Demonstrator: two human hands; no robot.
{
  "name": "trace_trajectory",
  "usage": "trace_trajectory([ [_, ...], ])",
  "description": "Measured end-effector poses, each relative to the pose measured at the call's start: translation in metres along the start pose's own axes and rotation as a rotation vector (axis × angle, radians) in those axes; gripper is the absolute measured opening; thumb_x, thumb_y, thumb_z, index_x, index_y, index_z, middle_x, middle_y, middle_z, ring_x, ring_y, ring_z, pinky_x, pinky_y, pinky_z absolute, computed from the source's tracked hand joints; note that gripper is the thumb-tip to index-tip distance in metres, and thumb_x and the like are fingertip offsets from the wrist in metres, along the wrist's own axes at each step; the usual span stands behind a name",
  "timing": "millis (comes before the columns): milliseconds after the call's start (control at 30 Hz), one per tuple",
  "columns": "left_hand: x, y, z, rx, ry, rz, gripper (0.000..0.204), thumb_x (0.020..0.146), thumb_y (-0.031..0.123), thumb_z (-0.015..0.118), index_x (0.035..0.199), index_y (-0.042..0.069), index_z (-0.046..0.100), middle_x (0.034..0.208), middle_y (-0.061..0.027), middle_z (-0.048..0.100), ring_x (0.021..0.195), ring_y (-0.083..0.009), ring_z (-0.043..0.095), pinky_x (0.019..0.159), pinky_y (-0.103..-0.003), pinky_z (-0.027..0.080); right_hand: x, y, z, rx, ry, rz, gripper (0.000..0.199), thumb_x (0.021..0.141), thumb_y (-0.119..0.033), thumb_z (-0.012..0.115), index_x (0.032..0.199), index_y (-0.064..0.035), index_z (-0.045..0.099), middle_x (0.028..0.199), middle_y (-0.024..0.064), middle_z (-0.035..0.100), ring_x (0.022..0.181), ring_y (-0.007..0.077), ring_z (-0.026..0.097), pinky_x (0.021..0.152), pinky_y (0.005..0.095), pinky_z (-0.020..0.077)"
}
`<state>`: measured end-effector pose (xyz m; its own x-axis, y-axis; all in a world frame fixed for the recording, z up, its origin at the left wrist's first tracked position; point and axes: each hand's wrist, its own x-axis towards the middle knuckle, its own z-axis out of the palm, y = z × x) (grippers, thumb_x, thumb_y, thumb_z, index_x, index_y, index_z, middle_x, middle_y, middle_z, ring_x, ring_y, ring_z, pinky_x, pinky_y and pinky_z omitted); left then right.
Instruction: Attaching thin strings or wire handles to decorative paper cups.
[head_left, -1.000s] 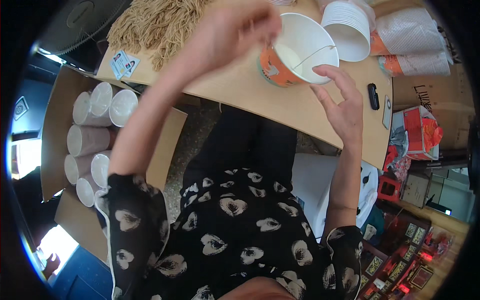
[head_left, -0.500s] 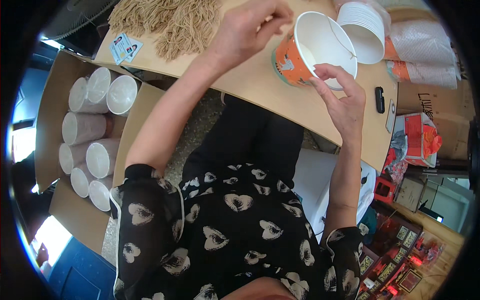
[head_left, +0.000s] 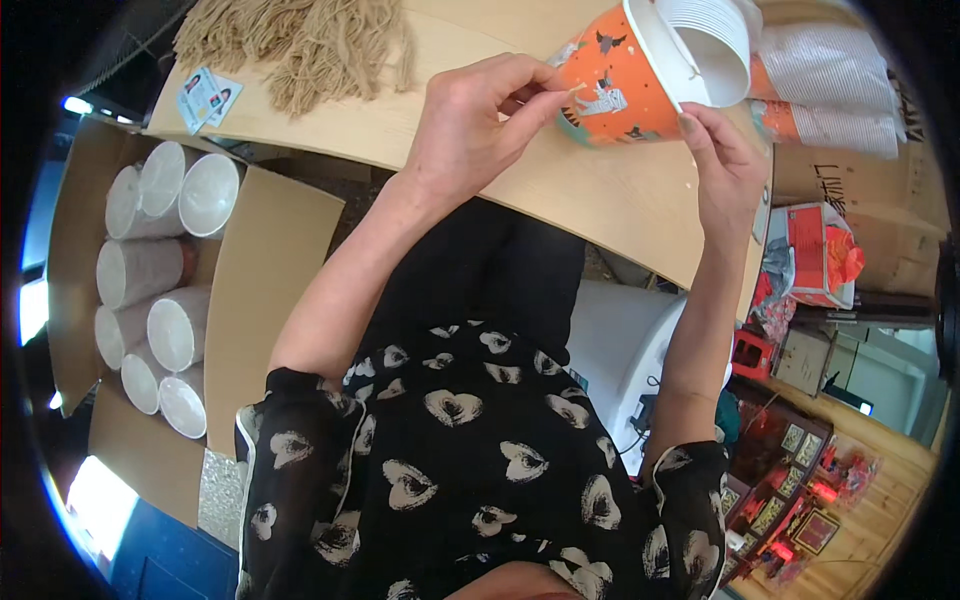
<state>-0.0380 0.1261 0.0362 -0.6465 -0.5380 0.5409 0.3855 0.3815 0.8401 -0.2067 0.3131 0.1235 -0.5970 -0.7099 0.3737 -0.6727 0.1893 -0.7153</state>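
Observation:
An orange paper bucket [head_left: 640,90] with printed cartoon figures and a white inside tilts above the table, its side turned toward me. My right hand [head_left: 727,165] pinches the bucket's rim between thumb and fingers. A thin tan cord [head_left: 690,62] lies across the white mouth of the bucket. At the bucket's left side, my left hand [head_left: 480,125] is closed, thumb against forefinger, with a small tan cord end showing at the fingertips. Beyond my left hand lie bundles of tan cords [head_left: 335,50] on the table.
A nested stack of white-lined buckets [head_left: 722,50] stands behind the held one, with wrapped stacks [head_left: 830,90] at the right. Two cards [head_left: 207,100] lie on the table [head_left: 400,130] at left. An open carton [head_left: 270,240] holds several wrapped bucket stacks.
The bucket has tipped so its printed side faces me more. My left hand has come down to its side, fingers now pinching cord. The whole view has shifted slightly.

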Motion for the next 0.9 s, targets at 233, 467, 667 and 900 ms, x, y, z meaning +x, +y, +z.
trace_trajectory([
  [233,0.01,0.014,0.009,-0.047,-0.007,-0.077,0.014,0.094,0.008,0.071,0.102,-0.003,0.07,0.087,-0.0038,0.071,0.079,-0.0085,0.069,0.072,-0.023,0.057,0.017,0.002,-0.017,0.155,0.072,0.068,0.021,0.095,-0.011,0.071,0.11,0.0044,0.073,0.093,0.0003,0.069,0.086,0.0071,0.06,0.08,0.0214,0.0476],
  [467,0.015,0.015,0.017,-0.07,0.026,-0.06,0.011,0.089,0.004,0.074,0.096,-0.003,0.071,0.086,-0.0088,0.075,0.077,-0.0142,0.073,0.069,-0.026,0.06,0.042,-0.014,-0.018,0.121,-0.002,0.145,0.023,0.095,-0.015,0.07,0.11,0.002,0.074,0.095,0.0013,0.072,0.087,0.0072,0.063,0.081,0.0226,0.0487],
  [667,0.029,0.023,0.015,-0.037,0.03,-0.036,0.012,0.089,0.005,0.074,0.097,-0.003,0.072,0.086,-0.0098,0.075,0.077,-0.0153,0.074,0.07,-0.027,0.06,0.058,-0.011,-0.019,0.135,-0.144,0.06,0.022,0.095,-0.016,0.07,0.105,0.0024,0.074,0.088,-0.0006,0.071,0.082,0.0055,0.061,0.077,0.0218,0.0481],
  [900,0.025,0.02,0.003,0.186,0.057,-0.006,0.013,0.092,0.008,0.073,0.101,-0.001,0.074,0.087,-0.0047,0.074,0.075,-0.009,0.068,0.07,-0.023,0.056,0.018,-0.003,-0.023,0.006,-0.231,0.0,0.018,0.097,-0.014,0.067,0.102,0.0025,0.071,0.082,-0.0039,0.065,0.078,0.0045,0.055,0.072,0.0214,0.0457],
])
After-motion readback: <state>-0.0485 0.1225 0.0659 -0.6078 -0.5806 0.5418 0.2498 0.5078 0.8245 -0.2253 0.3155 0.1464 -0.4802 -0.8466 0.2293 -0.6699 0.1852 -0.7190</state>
